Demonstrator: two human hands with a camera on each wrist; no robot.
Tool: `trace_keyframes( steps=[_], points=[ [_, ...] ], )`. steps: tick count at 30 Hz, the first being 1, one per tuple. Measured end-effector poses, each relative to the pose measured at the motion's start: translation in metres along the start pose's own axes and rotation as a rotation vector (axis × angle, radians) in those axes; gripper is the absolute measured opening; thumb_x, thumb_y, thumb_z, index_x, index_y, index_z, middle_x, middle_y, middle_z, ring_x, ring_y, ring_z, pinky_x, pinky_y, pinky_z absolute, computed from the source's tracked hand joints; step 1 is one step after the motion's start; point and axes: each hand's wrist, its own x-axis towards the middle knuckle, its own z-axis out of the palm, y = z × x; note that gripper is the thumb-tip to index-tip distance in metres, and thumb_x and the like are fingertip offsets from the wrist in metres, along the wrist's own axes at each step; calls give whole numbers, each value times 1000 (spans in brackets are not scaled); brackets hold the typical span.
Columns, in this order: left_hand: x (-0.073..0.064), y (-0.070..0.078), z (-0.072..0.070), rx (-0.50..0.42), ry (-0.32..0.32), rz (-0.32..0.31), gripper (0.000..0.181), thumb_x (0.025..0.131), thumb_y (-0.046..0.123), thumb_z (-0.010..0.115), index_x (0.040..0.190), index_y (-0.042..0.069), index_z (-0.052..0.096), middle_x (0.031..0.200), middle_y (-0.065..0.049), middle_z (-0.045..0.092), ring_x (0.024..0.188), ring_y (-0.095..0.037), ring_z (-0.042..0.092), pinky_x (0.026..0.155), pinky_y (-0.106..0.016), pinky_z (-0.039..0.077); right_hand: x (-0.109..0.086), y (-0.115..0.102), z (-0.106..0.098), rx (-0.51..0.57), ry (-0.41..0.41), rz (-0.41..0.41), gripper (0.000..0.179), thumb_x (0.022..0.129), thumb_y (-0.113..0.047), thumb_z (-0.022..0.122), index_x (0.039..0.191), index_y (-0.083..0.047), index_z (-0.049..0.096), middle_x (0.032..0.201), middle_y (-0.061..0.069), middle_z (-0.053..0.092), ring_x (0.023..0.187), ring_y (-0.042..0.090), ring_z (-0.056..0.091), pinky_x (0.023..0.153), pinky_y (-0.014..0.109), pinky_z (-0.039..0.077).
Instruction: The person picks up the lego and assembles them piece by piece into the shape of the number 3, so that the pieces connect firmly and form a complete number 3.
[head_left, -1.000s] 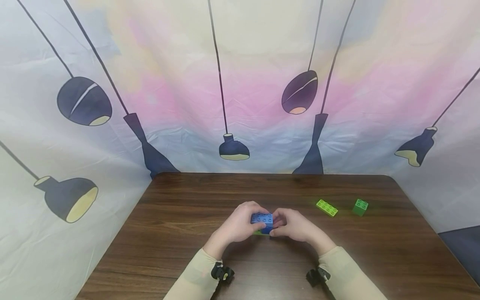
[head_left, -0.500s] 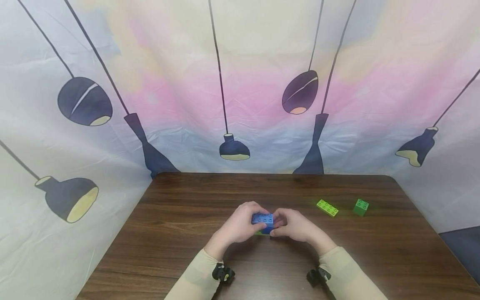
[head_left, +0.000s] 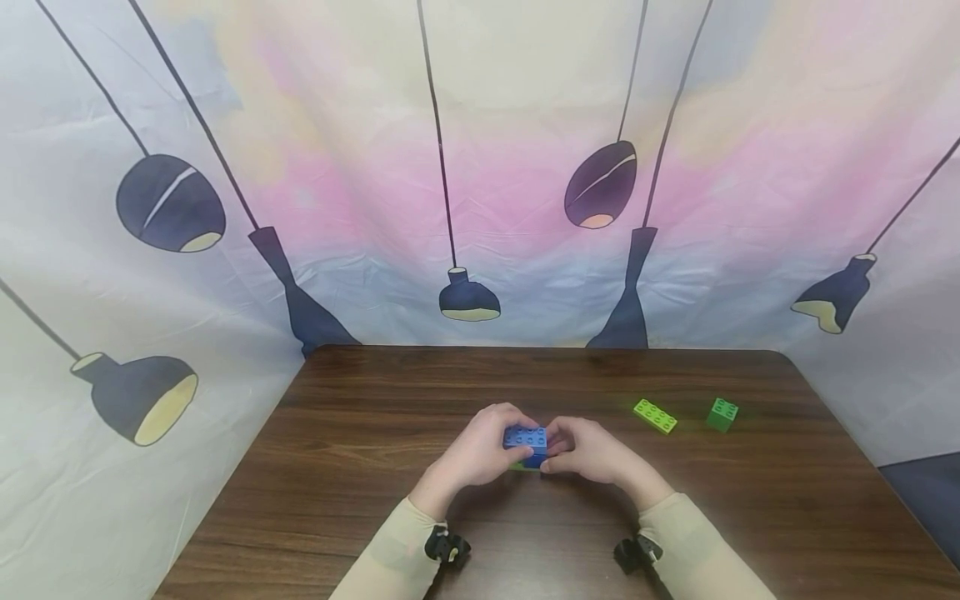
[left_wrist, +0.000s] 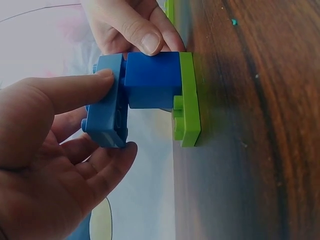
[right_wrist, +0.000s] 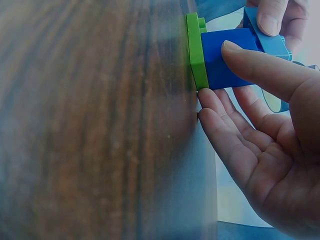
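Near the middle of the table, my left hand (head_left: 480, 446) pinches a lighter blue studded toy brick (left_wrist: 105, 112) between thumb and fingers. Below it stands a dark blue brick (left_wrist: 152, 75), set on one end of a lime green studded plate (left_wrist: 190, 105). Bare studs show on the plate's other end, under the overhanging lighter brick. A thin gap shows between the two blue bricks in the left wrist view. My right hand (head_left: 588, 450) grips the dark blue brick, thumb on its near face; its fingers pass behind, partly hidden. The plate appears to rest on the table.
Right of the hands, a second lime green plate (head_left: 655, 416) lies on the brown wooden table (head_left: 375, 400). A green brick (head_left: 722, 414) stands farther right. A fabric backdrop (head_left: 525, 108) printed with lamps hangs behind the table.
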Motion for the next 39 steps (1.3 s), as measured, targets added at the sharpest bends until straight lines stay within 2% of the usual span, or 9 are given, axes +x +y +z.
trace_keyframes(
  steps=[19, 33, 39],
  points=[
    [0, -2, 1, -14, 11, -18, 24, 96, 19, 84, 119, 15, 78, 116, 5, 69, 111, -16, 62, 101, -42, 54, 1, -2, -1, 3, -4, -4, 33, 88, -16, 89, 112, -7, 68, 105, 3, 75, 100, 21, 73, 86, 44, 61],
    [0, 2, -1, -16, -19, -11, 26, 98, 18, 81, 124, 13, 78, 117, 5, 69, 111, -15, 61, 101, -39, 54, -1, -3, -1, 8, -3, -2, 33, 88, -16, 90, 112, -7, 68, 105, 3, 74, 100, 22, 73, 87, 45, 61],
    [-1, 4, 1, 26, -24, -5, 27, 99, 17, 80, 125, 10, 78, 116, 4, 68, 111, -15, 59, 100, -37, 55, -2, -3, -1, 22, -9, -2, 33, 88, -16, 89, 112, -7, 68, 106, 3, 74, 100, 23, 73, 87, 46, 61]
  ],
)
